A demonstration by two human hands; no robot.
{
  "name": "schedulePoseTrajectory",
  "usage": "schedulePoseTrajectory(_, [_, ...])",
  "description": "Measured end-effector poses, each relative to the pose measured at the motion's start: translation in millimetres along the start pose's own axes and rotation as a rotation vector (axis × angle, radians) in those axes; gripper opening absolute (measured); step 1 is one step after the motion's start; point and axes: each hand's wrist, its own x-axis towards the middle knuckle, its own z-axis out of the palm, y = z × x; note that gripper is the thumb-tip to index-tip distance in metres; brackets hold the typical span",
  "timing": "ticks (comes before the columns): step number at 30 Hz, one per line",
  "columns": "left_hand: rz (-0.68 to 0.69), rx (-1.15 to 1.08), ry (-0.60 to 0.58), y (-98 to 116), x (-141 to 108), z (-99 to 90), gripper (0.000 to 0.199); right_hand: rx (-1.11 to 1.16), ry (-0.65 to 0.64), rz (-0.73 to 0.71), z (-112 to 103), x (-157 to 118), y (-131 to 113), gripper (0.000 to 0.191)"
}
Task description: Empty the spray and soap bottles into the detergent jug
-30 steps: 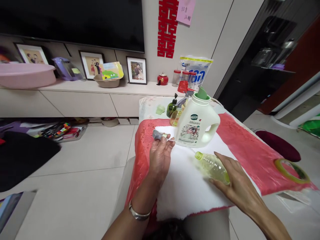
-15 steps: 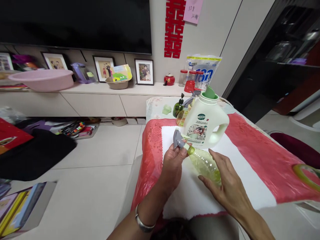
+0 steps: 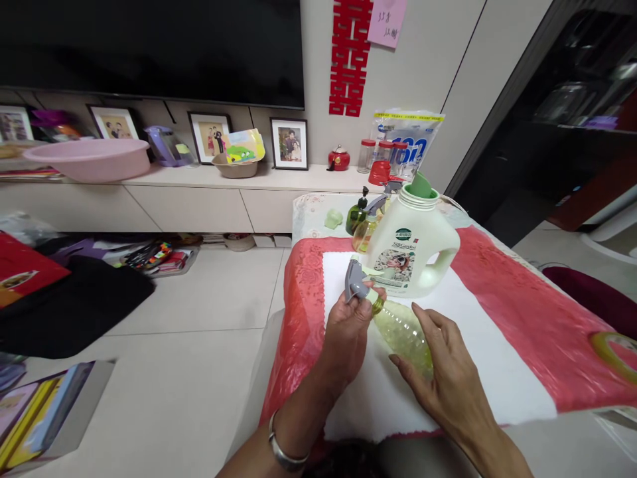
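Observation:
A clear yellow-green spray bottle [image 3: 402,330] lies tilted across the front of me, its grey trigger head [image 3: 356,281] up to the left. My left hand [image 3: 348,328] pinches it at the collar below the trigger. Around the bottle's lower body curves my right hand [image 3: 452,372], thumb on the near side and fingers on the far side; the base is hidden in that palm. Just beyond stands a large pale green SilkGarden jug [image 3: 398,249], with a green piece [image 3: 422,184] in its mouth. A white cloth [image 3: 388,392] is spread beneath.
Behind the jug stand another spray bottle [image 3: 365,234] and a dark green pump bottle [image 3: 356,216]. A crumpled light green piece [image 3: 333,218] lies to their left. A roll of tape [image 3: 614,355] rests on the red table cover [image 3: 507,299] at right.
The spray bottle has shifted slightly left and down at its base, and my right hand has moved with it. My left hand keeps its hold near the trigger.

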Motion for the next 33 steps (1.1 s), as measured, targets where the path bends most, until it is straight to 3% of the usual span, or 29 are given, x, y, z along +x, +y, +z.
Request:
schedulePoseTrajectory(8, [-0.020, 0.010, -0.005, 1.4, -3.2, 0.8, 0.032, -0.032, 0.041, -0.003, 4.0, -4.3, -2.3, 0.061])
schedulePoseTrajectory(13, [0.051, 0.008, 0.064, -2.2, -2.7, 1.0, 0.042, -0.041, 0.097, -0.033, 9.5, -8.1, -5.6, 0.059])
schedulePoseTrajectory(20, [0.027, 0.021, 0.121, -4.9, -1.9, -0.3, 0.032, 0.030, 0.149, -0.062, 8.0, -8.9, -8.6, 0.061])
schedulePoseTrajectory(24, [0.007, 0.018, 0.104, -7.6, -1.5, -2.8, 0.032, 0.145, 0.132, 0.003, 3.4, -12.5, -5.9, 0.057])
schedulePoseTrajectory(28, [0.017, -0.003, 0.030, -6.1, -1.2, -3.7, 0.031, 0.499, -0.049, 0.254, 0.8, -21.3, 2.0, 0.054])
schedulePoseTrajectory(30, [0.015, 0.011, -0.008, -4.3, -0.9, -3.7, 0.032, 0.829, -0.143, 0.519, 2.6, -24.0, 5.1, 0.059])
schedulePoseTrajectory(33, [0.003, 0.051, -0.033, -4.0, -0.5, -4.4, 0.033, 1.317, -0.165, 0.977, 8.4, -22.2, 4.9, 0.090])
